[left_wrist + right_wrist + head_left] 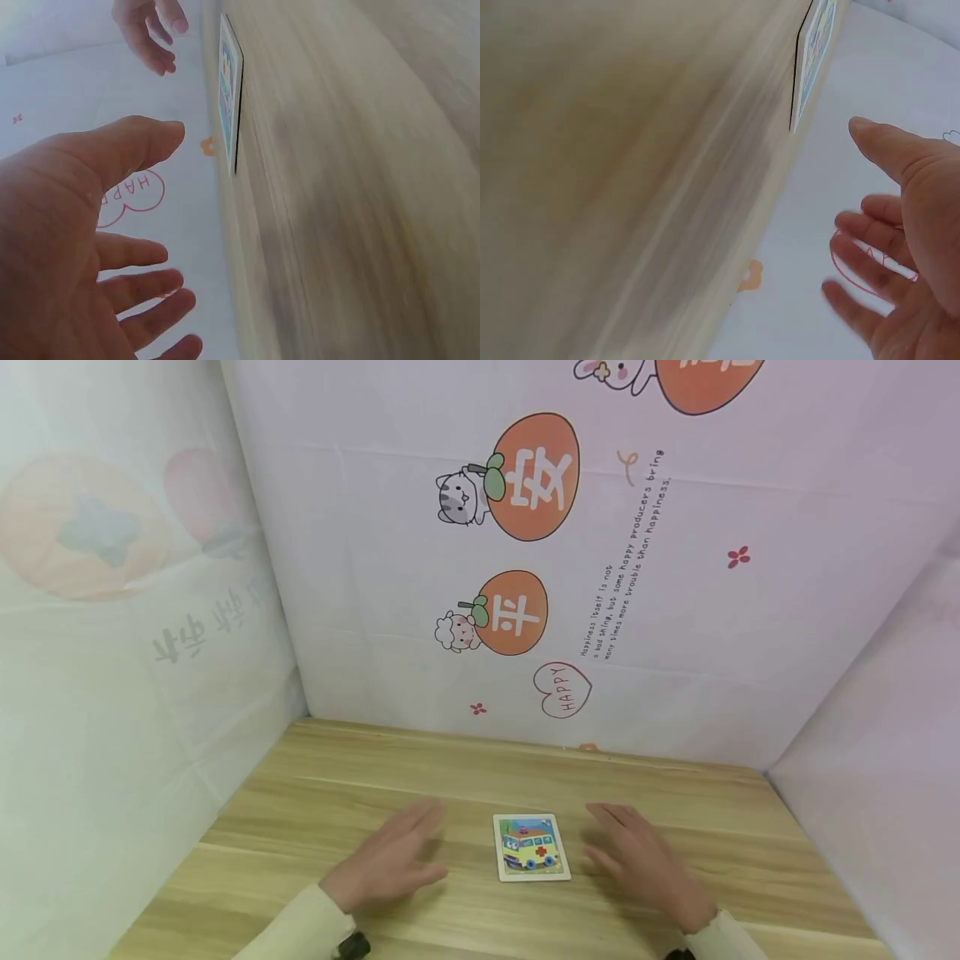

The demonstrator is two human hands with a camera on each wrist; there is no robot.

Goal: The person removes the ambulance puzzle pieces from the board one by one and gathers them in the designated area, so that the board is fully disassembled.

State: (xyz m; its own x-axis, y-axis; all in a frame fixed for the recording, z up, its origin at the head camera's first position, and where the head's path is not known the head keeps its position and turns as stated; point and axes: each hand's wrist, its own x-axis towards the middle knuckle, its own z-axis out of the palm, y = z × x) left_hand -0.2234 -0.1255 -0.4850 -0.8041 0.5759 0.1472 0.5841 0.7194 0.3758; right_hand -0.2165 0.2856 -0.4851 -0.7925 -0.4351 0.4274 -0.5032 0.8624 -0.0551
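Note:
A flat picture puzzle [532, 848] with a white border and a yellow ambulance van on it lies on the wooden table [360, 768]. My left hand [393, 856] hovers to its left, thumb apart from the relaxed fingers, holding nothing. On the other side, my right hand [637, 864] is held over the table with fingers extended and nothing in its grasp. Both palms face inward toward the puzzle, with a gap on each side. In the left wrist view the puzzle [229, 94] shows edge-on, beyond the thumb. The right wrist view catches only part of the puzzle [814, 60].
A white printed sheet [390, 635] with orange fruit, cartoon animals and lettering rises behind the table. Similar pale sheets stand at the left [90, 710] and right [885, 760], enclosing the tabletop on three sides.

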